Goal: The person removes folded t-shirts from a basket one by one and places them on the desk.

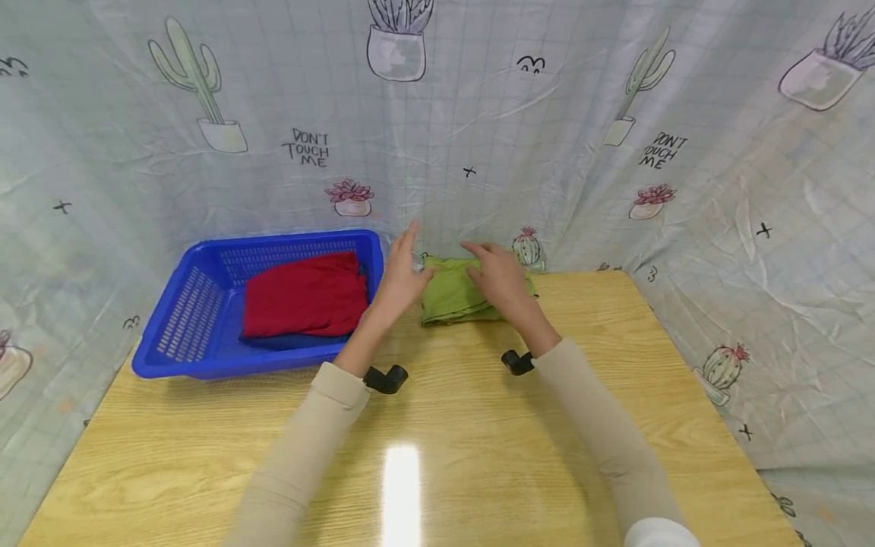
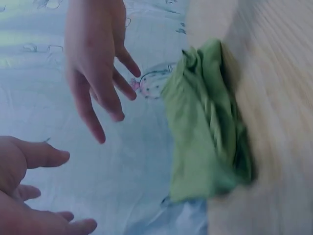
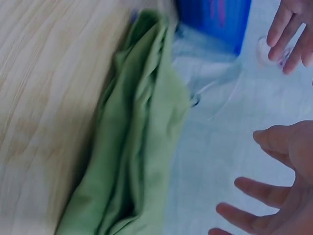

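Note:
A folded green cloth (image 1: 451,292) lies at the back of the table, against the patterned curtain. My left hand (image 1: 400,277) is raised at the cloth's left end, with fingers spread and nothing in them. Over the cloth's right part is my right hand (image 1: 501,279), its fingers apart and holding nothing. In the left wrist view the cloth (image 2: 203,132) stands clear of both hands, and the right hand (image 2: 95,58) points its fingers downward. Loose layered folds of the cloth (image 3: 132,137) show in the right wrist view, apart from the right hand (image 3: 288,181).
To the left stands a blue plastic basket (image 1: 212,304) with a folded red cloth (image 1: 307,296) inside, dark blue fabric under it. The wooden table (image 1: 465,425) reaches back to a curtain (image 1: 478,114) printed with cacti. A black camera mount (image 1: 386,379) sits at each wrist.

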`<state>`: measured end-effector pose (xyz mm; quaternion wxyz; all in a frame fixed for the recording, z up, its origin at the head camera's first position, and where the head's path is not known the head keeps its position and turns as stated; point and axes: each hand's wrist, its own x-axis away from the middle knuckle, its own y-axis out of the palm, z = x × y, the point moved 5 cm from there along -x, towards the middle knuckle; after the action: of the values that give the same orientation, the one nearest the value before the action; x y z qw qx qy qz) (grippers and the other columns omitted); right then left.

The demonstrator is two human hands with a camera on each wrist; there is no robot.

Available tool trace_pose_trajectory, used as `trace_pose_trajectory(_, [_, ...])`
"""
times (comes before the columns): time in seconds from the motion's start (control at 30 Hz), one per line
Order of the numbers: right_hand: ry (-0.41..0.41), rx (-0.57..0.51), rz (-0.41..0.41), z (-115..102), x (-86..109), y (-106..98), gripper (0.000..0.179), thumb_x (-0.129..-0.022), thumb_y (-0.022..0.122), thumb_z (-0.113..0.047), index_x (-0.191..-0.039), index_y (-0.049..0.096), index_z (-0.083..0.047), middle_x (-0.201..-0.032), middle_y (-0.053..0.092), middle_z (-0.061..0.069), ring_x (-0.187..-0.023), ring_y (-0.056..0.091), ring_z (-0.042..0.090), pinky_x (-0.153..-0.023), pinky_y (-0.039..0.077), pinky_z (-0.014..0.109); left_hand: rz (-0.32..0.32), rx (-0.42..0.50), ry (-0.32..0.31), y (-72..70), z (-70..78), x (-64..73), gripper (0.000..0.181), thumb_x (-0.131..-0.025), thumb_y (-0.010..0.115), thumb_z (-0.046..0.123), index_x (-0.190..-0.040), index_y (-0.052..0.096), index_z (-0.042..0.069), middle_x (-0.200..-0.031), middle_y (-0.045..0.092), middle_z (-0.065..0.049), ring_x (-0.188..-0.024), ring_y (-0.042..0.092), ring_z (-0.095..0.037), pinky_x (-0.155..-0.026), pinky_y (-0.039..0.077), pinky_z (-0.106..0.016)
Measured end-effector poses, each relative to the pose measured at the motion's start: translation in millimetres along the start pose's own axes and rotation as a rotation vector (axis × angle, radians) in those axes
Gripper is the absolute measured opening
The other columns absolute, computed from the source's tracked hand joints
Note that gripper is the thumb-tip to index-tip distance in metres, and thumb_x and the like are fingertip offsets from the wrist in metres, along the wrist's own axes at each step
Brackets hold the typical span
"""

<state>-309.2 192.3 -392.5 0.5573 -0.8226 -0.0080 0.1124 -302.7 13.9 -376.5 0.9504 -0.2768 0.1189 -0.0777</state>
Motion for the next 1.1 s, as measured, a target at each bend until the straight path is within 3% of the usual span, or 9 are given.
trace_pose_trajectory(0.07, [-0.049,-0.024,0.002,-11.5,2.4,-3.6,0.05,-0.104,0.062,-0.021,-0.153,0.049,-0.023,-0.147,0.053,0.018,-0.077,0.065,0.031,-0.062,0.051,0.04,-0.007,-0.026,0.046,-16.8,1.7,6.4,0.085,-0.097,0.066,0.004,-0.165,0.016,0.014,-0.165,0.021,-0.021,-0.15,0.026,-0.038,-0.117,0.032,-0.053])
trace_pose_trajectory(0.2, [-0.133,-0.051,-0.001,-34.4,7.6,-9.8,0.048,-0.104,0.062,-0.025,-0.151,0.052,-0.023,-0.145,0.056,0.015,-0.078,0.067,0.028,-0.061,0.05,0.038,-0.018,-0.111,0.095,-54.1,1.7,18.2,0.081,-0.098,0.067,0.008,-0.164,0.019,0.013,-0.164,0.024,-0.021,-0.15,0.026,-0.038,-0.119,0.029,-0.055])
trace_pose_trajectory(0.27, [-0.168,-0.083,-0.006,-45.1,9.1,-10.9,0.047,-0.104,0.061,-0.025,-0.15,0.053,-0.022,-0.145,0.056,0.015,-0.088,0.069,0.03,-0.067,0.053,0.04,-0.034,-0.154,0.097,-73.3,-1.3,23.7,0.08,-0.098,0.066,0.009,-0.164,0.021,0.012,-0.164,0.025,-0.021,-0.151,0.025,-0.037,-0.119,0.027,-0.055])
trace_pose_trajectory(0.37, [-0.225,-0.128,-0.016,-61.9,10.4,-11.3,0.045,-0.105,0.06,-0.024,-0.149,0.055,-0.023,-0.145,0.056,0.014,-0.114,0.064,0.033,-0.087,0.055,0.045,-0.057,-0.223,0.099,-103.6,-11.3,30.3,0.077,-0.098,0.066,0.007,-0.162,0.023,0.007,-0.162,0.027,-0.025,-0.15,0.024,-0.04,-0.12,0.023,-0.056])
trace_pose_trajectory(0.5, [-0.287,-0.191,-0.051,-85.7,10.0,-10.0,0.043,-0.105,0.059,-0.025,-0.149,0.055,-0.025,-0.146,0.055,0.011,-0.132,0.054,0.031,-0.104,0.048,0.047,-0.102,-0.303,0.026,-145.1,-31.2,38.2,0.076,-0.1,0.064,0.008,-0.162,0.02,0.003,-0.161,0.026,-0.03,-0.147,0.026,-0.048,-0.117,0.026,-0.062])
trace_pose_trajectory(0.7, [-0.343,-0.31,-0.112,-120.1,1.5,-6.6,0.04,-0.107,0.056,-0.024,-0.147,0.057,-0.022,-0.144,0.059,0.008,-0.111,0.068,0.022,-0.085,0.056,0.038,-0.165,-0.313,-0.138,-195.1,-68.7,46.4,0.079,-0.103,0.061,0.018,-0.164,0.012,0.007,-0.161,0.021,-0.033,-0.139,0.033,-0.057,-0.106,0.035,-0.07])
trace_pose_trajectory(0.9, [-0.34,-0.439,-0.203,-141.9,-10.8,1.9,0.041,-0.106,0.057,-0.022,-0.148,0.056,-0.023,-0.137,0.064,0.009,-0.109,0.07,0.019,-0.078,0.055,0.028,-0.213,-0.17,-0.211,-220.8,-100.1,49.1,0.085,-0.102,0.064,0.026,-0.165,0.008,0.012,-0.162,0.016,-0.033,-0.143,0.028,-0.056,-0.107,0.034,-0.07])
trace_pose_trajectory(1.1, [-0.324,-0.466,-0.228,-156.4,-19.9,8.8,0.044,-0.106,0.058,-0.027,-0.15,0.053,-0.028,-0.136,0.065,0.006,-0.114,0.068,0.019,-0.074,0.051,0.026,-0.251,-0.113,-0.256,-229.6,-118.4,45.7,0.086,-0.101,0.066,0.027,-0.165,0.01,0.01,-0.16,0.015,-0.037,-0.143,0.025,-0.057,-0.108,0.032,-0.07])
